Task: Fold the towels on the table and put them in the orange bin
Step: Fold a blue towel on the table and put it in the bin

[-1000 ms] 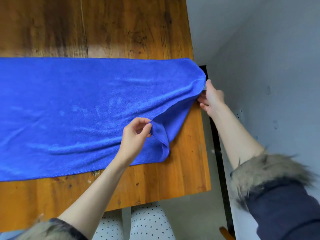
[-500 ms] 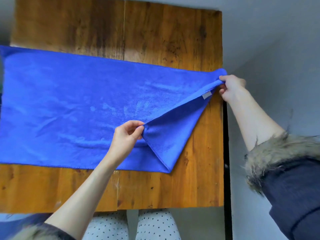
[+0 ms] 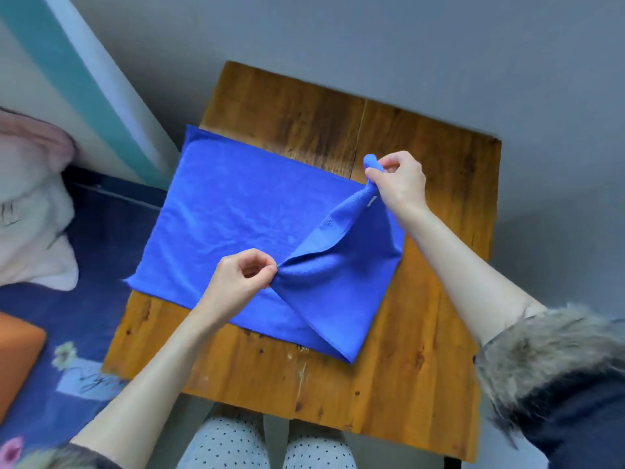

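Lengthwise, towel (image 3: 236,211) seemingly left-right.

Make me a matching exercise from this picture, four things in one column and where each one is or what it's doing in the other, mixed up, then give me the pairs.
Things:
1. blue towel
2. left hand
3. right hand
4. orange bin

Places or states:
A. pinches the towel's lifted far corner
B. at the left edge of the view, off the table
C. lies spread on the wooden table, right end lifted
D. pinches the towel's near edge, mid-fold

Pairs: 1-C, 2-D, 3-A, 4-B
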The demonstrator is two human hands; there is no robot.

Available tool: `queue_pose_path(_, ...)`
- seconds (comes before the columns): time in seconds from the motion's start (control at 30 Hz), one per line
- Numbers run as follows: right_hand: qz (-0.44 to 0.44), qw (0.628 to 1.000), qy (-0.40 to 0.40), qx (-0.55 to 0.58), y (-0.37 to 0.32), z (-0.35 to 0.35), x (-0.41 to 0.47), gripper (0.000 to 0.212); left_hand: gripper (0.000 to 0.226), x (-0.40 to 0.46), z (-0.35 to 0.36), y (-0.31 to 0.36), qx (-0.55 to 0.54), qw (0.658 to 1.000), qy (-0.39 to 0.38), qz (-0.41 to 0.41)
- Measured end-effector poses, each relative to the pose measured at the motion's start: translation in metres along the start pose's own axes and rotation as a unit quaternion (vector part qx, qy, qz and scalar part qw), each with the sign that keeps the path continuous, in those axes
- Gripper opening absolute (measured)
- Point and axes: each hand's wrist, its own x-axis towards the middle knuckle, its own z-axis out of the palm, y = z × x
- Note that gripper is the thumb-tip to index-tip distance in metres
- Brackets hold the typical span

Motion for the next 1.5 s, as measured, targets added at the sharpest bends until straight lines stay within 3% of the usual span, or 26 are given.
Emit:
queue_pose_path(0.33, -0.034, 0.993, -0.098, 0.062, -0.128, 0.114, -0.021, 0.015, 0.028, -0.011, -0.135, -0.034, -0.114, 0.980, 0.160, -0.011)
queue_pose_path(0.5, -0.018, 0.984, -0.141, 0.106, -0.147, 0.176, -0.026, 0.018, 0.021, -0.006, -0.166, -0.080, -0.140, 0.944, 0.275, -0.117)
queue_pose_path(0.6, -0.001, 0.974, -0.189, 0.124, -0.139, 0.203, -0.029, 0.030, 0.016, 0.001, -0.173, -0.101, -0.132, 0.929, 0.300, -0.173)
queue_pose_path(0.73, -0.042, 0.975, -0.203, -0.085, -0.102, 0.214, -0.030, 0.037, 0.018, 0.005, -0.176, -0.118, 0.005, 0.932, 0.294, -0.211)
queue_pose_path(0.83, -0.102, 0.941, -0.201, -0.254, -0.064, 0.207, -0.028, 0.042, 0.022, 0.006, -0.168, -0.117, 0.114, 0.943, 0.285, -0.132)
queue_pose_path(0.93, -0.116, 0.900, -0.204, -0.369, -0.028, 0.192, -0.025, 0.050, 0.021, 0.008, -0.148, -0.112, 0.166, 0.959, 0.216, -0.073)
queue_pose_path(1.07, -0.087, 0.873, -0.243, -0.414, 0.008, 0.172, -0.025, 0.055, 0.030, 0.011, -0.114, -0.113, 0.241, 0.963, 0.115, -0.034)
queue_pose_path(1.17, -0.095, 0.854, -0.268, -0.435, 0.027, 0.162, -0.026, 0.055, 0.043, 0.013, -0.098, -0.119, 0.296, 0.952, 0.053, -0.050)
queue_pose_path(1.33, -0.071, 0.861, -0.243, -0.441, 0.049, 0.153, -0.036, 0.052, 0.048, 0.024, -0.093, -0.116, 0.337, 0.938, 0.048, -0.070)
queue_pose_path(1.5, -0.014, 0.881, -0.197, -0.430, 0.079, 0.129, -0.061, 0.050, 0.049, 0.039, -0.086, -0.107, 0.388, 0.921, 0.003, -0.038)
